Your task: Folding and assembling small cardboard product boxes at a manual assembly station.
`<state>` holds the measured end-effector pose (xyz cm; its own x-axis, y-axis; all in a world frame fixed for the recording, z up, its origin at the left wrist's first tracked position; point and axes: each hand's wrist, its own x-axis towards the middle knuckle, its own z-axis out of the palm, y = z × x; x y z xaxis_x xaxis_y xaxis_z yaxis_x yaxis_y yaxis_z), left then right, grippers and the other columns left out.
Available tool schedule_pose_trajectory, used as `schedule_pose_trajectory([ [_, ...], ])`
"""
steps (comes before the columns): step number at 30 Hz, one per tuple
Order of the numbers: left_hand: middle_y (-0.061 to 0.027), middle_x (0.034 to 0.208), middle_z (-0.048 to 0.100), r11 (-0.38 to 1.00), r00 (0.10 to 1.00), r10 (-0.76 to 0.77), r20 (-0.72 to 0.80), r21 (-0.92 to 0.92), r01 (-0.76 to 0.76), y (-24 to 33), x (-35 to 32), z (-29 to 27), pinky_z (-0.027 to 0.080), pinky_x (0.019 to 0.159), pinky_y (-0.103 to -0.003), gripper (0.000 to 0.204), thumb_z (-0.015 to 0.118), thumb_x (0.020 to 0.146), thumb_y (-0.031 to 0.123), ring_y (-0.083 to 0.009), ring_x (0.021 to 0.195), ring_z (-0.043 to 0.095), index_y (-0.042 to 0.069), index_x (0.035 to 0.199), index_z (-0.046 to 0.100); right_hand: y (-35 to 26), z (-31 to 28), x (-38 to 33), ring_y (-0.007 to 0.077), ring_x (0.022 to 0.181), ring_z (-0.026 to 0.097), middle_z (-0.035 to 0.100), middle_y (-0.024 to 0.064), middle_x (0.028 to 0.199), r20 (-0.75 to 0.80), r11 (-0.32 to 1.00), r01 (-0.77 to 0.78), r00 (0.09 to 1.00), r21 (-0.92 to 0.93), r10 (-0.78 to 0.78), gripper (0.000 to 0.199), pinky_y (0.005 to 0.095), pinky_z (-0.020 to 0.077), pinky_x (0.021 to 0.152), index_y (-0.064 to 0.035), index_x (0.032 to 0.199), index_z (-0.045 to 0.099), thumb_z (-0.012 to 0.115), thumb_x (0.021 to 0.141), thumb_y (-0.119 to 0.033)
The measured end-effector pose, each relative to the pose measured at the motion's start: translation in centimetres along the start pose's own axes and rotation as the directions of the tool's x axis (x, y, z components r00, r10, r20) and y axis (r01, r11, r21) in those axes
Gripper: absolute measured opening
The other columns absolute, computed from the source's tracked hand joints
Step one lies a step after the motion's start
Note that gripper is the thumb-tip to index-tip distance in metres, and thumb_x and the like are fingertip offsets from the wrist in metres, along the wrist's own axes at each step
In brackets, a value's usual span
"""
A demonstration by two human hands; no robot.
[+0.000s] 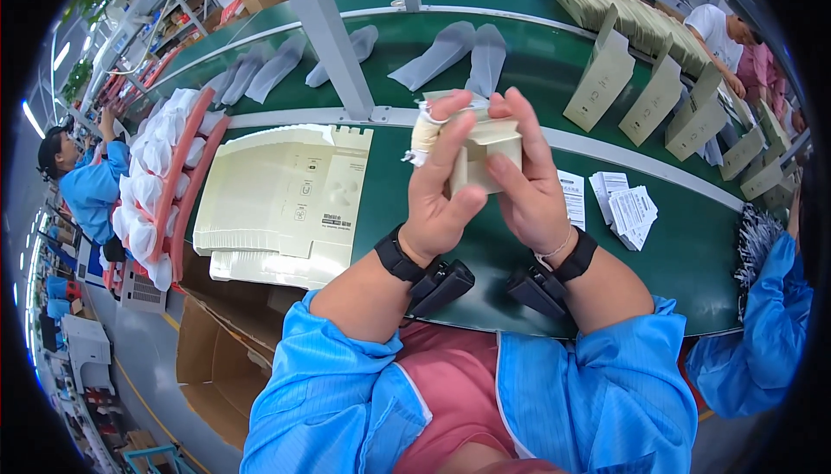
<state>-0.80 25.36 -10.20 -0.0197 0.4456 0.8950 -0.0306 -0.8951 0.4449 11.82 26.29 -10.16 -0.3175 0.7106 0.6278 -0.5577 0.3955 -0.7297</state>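
Over the green table, a cream paperboard carton point(478, 165), folded up into a box shape, is held between both my hands. My left hand point(435, 206) grips its left side, with a cream wrap on one finger and the thumb by the lower edge. From the right, my right hand point(538, 195) presses on it, thumb at the opening and fingers along the far side. The carton's inside is partly visible; its far end is hidden by my fingers. Left of my hands lies a stack of flat cream cartons point(281, 188). Folded printed leaflets point(634, 217) lie to the right.
Beyond a metal rail, frosted bags point(437, 57) and standing cartons point(599, 80) rest on a green surface. A grey post point(325, 37) rises ahead. Red trays point(177, 188) of white-wrapped items and an open cardboard box point(221, 361) are at left. A co-worker's blue sleeve point(753, 344) is close on the right.
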Motion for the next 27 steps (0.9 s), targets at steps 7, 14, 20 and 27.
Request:
schedule_pose_trajectory([
  [7,-0.0139,0.131,0.047,0.992,0.981,0.122,0.153,0.003,-0.123,-1.6,-0.3,-1.5,0.028,0.105,-0.045,0.036,0.050,0.083,0.001,-0.0328,0.126,0.039,0.007,0.117,0.058,1.1,-0.9,0.2,0.0225,0.136,0.029,0.035,0.0074,0.139,0.012,0.986,0.023,1.000,0.165,-0.025,0.046,0.0378,0.0247,0.110,-0.0088,0.132,0.041,0.053,0.087,-0.004],
  [14,-0.0112,0.129,0.049,0.996,0.995,-0.086,-0.058,-0.002,0.086,-2.2,-1.1,0.4,0.037,0.101,-0.040,0.050,0.053,0.084,0.004,-0.0286,0.119,0.048,0.008,0.132,0.044,2.0,-0.7,0.2,0.0258,0.137,0.028,0.044,0.0085,0.133,-0.115,0.975,0.098,0.986,-0.197,-0.122,0.038,0.0409,0.0262,0.110,-0.0088,0.120,0.049,0.057,0.084,-0.001],
  [20,-0.0122,0.127,0.050,0.147,0.721,-0.669,0.182,-0.918,0.368,-1.8,0.5,-1.1,0.040,0.101,-0.037,0.072,0.058,0.085,0.004,-0.0254,0.115,0.052,0.007,0.145,0.018,-0.6,-2.9,0.3,0.0309,0.138,0.028,0.045,0.0119,0.133,0.388,0.574,0.362,0.918,-0.735,-0.082,0.050,0.0420,0.0270,0.110,-0.0097,0.124,0.050,0.065,0.077,-0.001],
  [27,-0.0169,0.128,0.046,0.511,0.594,-0.804,0.016,-0.492,0.705,-3.2,0.4,-1.3,0.043,0.097,-0.037,0.096,0.068,0.078,0.000,-0.0242,0.115,0.052,0.007,0.147,0.001,-4.9,-8.4,-4.5,0.0318,0.130,0.038,0.048,0.0106,0.131,0.141,0.196,0.070,0.915,-0.978,0.378,0.065,0.0370,0.0347,0.105,-0.0097,0.128,0.051,0.077,0.069,-0.008],
])
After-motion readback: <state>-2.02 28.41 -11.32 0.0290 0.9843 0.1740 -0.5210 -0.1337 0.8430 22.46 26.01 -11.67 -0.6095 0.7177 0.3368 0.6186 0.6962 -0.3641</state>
